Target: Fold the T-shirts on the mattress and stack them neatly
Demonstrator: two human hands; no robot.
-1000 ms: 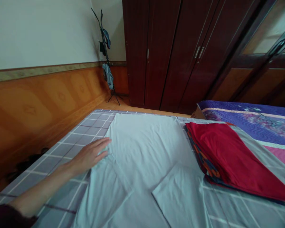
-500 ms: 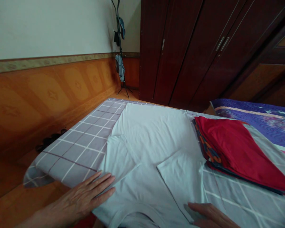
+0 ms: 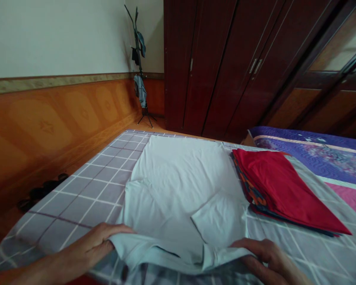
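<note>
A white T-shirt (image 3: 178, 190) lies flat on a grey checked bedsheet (image 3: 86, 202), its sleeves folded in over the body. My left hand (image 3: 87, 247) pinches the near left part of the shirt's edge. My right hand (image 3: 264, 257) grips the near right part of that edge. Between my hands the edge is raised off the sheet, and it curls toward the middle of the shirt. The collar is hidden in this fold. A folded red cloth stack (image 3: 284, 190) with a patterned layer beneath lies just right of the shirt, apart from my right hand.
A purple quilted cover (image 3: 314, 154) lies at the far right of the bed. The bed's left side meets a wood-panelled wall (image 3: 47, 126). A dark wardrobe (image 3: 213, 67) stands beyond it, beside a coat stand (image 3: 141, 67) hung with clothes. Dark shoes (image 3: 41, 192) sit on the floor.
Both hands now hold the near edge and have raised it, where before they pressed flat on the shirt. The collar has gone from sight.
</note>
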